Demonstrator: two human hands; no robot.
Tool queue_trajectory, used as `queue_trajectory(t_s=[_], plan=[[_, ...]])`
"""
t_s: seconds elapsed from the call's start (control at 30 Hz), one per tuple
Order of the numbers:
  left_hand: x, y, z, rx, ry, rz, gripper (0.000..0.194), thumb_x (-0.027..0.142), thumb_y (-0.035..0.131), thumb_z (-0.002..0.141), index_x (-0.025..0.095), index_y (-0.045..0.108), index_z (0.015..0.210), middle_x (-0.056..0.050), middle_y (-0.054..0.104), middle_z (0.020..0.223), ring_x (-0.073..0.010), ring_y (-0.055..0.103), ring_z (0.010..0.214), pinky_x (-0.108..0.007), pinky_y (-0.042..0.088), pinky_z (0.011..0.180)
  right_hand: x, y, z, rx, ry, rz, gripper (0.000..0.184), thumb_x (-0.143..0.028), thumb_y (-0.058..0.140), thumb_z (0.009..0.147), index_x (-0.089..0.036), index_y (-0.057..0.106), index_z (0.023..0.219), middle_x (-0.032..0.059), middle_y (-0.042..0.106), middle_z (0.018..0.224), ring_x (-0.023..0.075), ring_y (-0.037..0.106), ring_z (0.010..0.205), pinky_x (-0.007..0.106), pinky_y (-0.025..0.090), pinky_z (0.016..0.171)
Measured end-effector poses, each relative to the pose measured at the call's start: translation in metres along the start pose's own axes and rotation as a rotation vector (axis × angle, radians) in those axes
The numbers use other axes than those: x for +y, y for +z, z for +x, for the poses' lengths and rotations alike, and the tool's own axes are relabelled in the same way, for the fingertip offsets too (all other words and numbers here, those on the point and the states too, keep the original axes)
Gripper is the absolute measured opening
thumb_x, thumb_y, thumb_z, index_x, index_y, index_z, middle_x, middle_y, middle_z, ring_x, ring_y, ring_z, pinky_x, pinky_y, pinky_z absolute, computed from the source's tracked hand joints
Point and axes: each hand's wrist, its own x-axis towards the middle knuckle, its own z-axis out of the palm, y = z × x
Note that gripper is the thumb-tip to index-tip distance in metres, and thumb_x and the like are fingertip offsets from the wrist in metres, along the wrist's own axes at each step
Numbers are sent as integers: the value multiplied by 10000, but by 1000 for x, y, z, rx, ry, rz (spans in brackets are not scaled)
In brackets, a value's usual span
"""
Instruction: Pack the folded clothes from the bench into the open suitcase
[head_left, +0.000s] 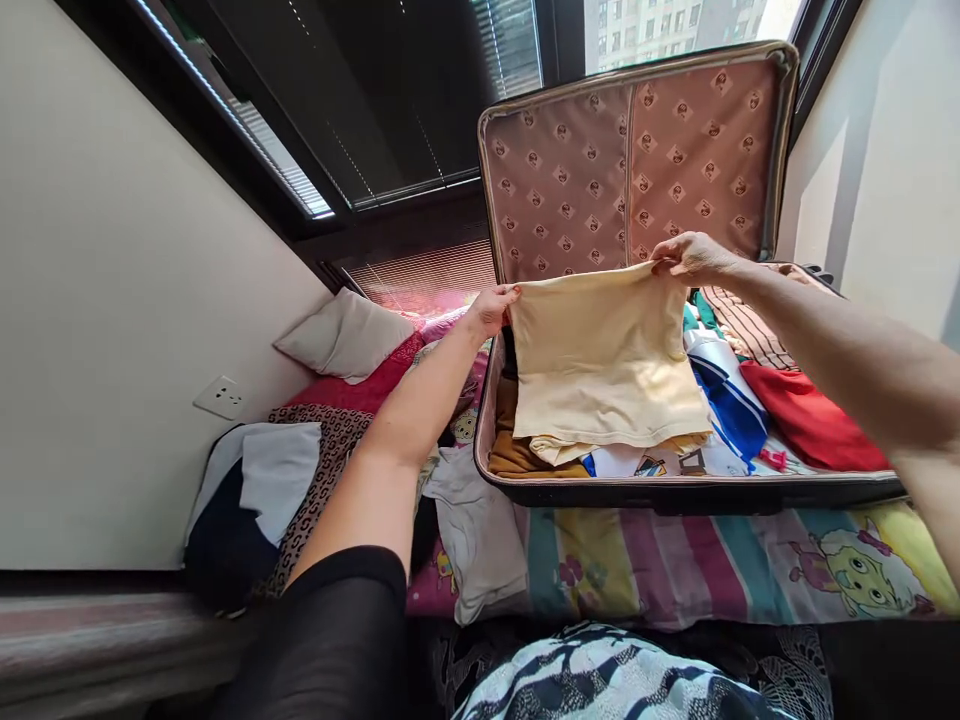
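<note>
A pale yellow garment (607,360), perhaps a shirt, is stretched between my two hands above an open suitcase (570,490). My left hand (495,308) pinches its upper left corner. At the upper right corner, my right hand (691,258) has the fabric between thumb and fingers. The garment's lower edge hangs over folded clothes in the case. Below it a brown folded garment (505,445) shows at the left, with white and blue cloth beside it. A red garment (814,415) and a striped garment (754,320) lie at the right of the case.
The suitcase lid (622,180) stands raised against the window. Left of the case are a grey garment (480,530), a cushion (349,335) and a pile of white and dark clothes (244,510). A wall socket (220,398) is at the left. Patterned bedding (645,565) runs along the front.
</note>
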Motion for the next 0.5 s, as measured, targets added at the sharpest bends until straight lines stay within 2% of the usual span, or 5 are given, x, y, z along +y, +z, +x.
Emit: queue_trajectory(t_s=[0.13,0.2,0.27,0.37,0.5], plan=[[-6,-22,-45,-144,73,38,364,344,1001,701,145,732,844,-17,727,780,-135,648,709,-246,518,709,-6,-13,-46,-25,-78,-7,234,-135,598,1012,-78,797,1120,66,710,855,97,507,737,230,377,738],[-12,-29,-66,-192,97,49,396,389,1008,688,148,744,858,-18,729,806,-132,643,721,-243,522,710,-7,-14,-68,7,-113,-60,208,-160,626,1009,-134,807,1109,72,735,903,112,526,743,244,391,761],[-14,-31,-77,-209,110,49,395,401,1006,686,152,748,850,-18,728,817,-132,640,727,-249,529,719,-8,-13,-81,45,-154,-106,200,-178,641,1003,-176,809,1112,84,755,992,141,573,798,259,412,792],[-11,-27,-68,-161,128,52,320,334,987,708,156,751,833,-12,728,807,-119,629,714,-231,510,702,-6,-10,-75,64,-137,-180,231,-222,605,1027,-188,796,1153,103,755,1054,198,629,911,284,437,823],[1,-10,-28,-18,108,89,209,179,929,729,161,721,732,15,662,647,-92,544,596,-201,428,607,0,1,-36,68,14,-276,244,-267,574,1036,-193,779,1147,120,746,1131,260,645,1042,309,452,840]])
